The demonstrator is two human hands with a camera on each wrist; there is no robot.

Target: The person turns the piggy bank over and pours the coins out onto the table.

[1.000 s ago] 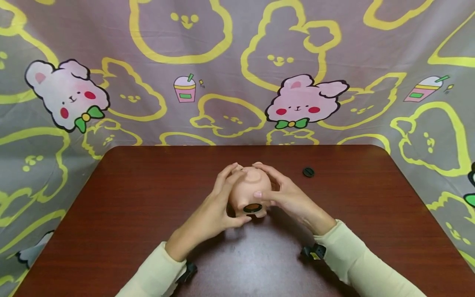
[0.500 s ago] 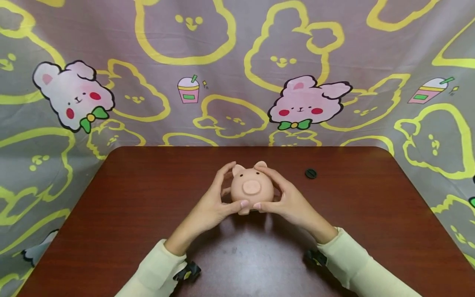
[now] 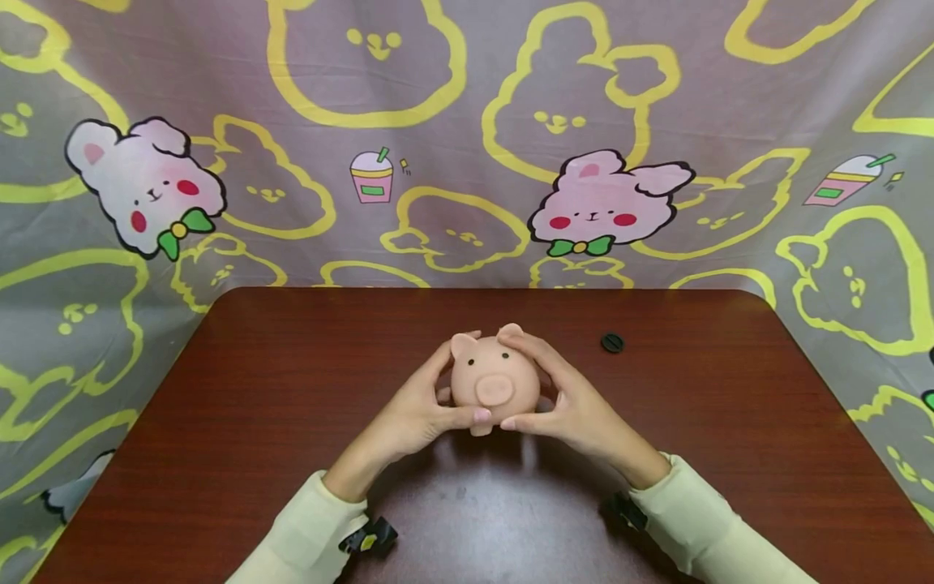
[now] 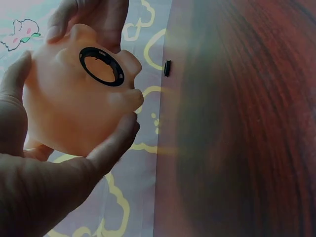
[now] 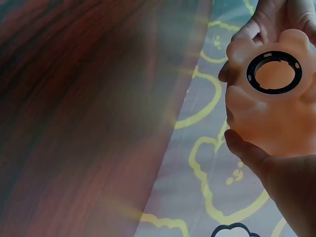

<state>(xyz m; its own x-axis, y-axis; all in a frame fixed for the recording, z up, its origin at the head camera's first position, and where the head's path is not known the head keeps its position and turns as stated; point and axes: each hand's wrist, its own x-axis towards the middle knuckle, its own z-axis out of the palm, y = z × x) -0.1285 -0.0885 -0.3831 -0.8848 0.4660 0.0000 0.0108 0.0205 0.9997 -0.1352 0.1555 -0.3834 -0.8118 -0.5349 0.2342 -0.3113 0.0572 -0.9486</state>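
Observation:
A pink piggy bank is held up above the table between both hands, its snout and eyes toward the head camera. My left hand grips its left side, thumb low at the front and fingers behind. On the other side my right hand grips it in the same way, with fingertips near the ear. Both wrist views show the underside, where a black ring surrounds an open hole between the stubby feet. A round black plug with a slot lies on the table to the right, apart from the hands.
The dark red-brown wooden table has rounded far corners. A grey curtain printed with yellow outlines and cartoon rabbits hangs behind it and at both sides. Dark devices sit at both wrists by the pale sleeves.
The piggy bank has turned from showing its underside hole to showing its face to the head camera. In the last half second it has come slightly lower in the head view, still held by both hands.

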